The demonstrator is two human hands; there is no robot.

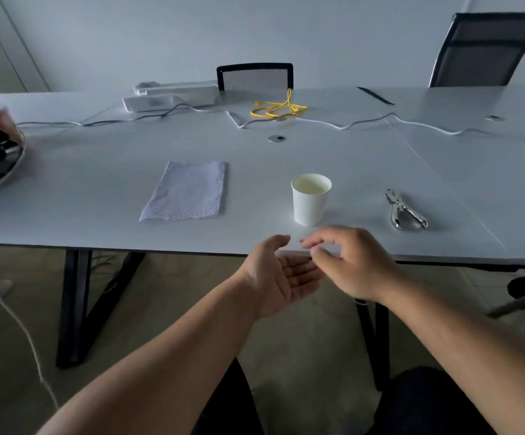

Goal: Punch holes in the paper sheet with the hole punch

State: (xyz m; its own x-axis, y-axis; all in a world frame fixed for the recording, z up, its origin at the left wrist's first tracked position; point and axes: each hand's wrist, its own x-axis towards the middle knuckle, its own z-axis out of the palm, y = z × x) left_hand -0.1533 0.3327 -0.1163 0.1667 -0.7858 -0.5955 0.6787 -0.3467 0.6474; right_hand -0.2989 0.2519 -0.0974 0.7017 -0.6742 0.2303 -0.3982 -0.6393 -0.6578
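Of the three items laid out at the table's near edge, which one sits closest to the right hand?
The white paper cup, standing just beyond the right hand. The hole punch lies farther right; the paper sheet lies well left.

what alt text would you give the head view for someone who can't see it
Two empty hands, left hand palm-up and right hand beside it, hover at the near edge of a white table. On it lie a paper sheet with punched edges, a white paper cup and a metal hole punch at right.
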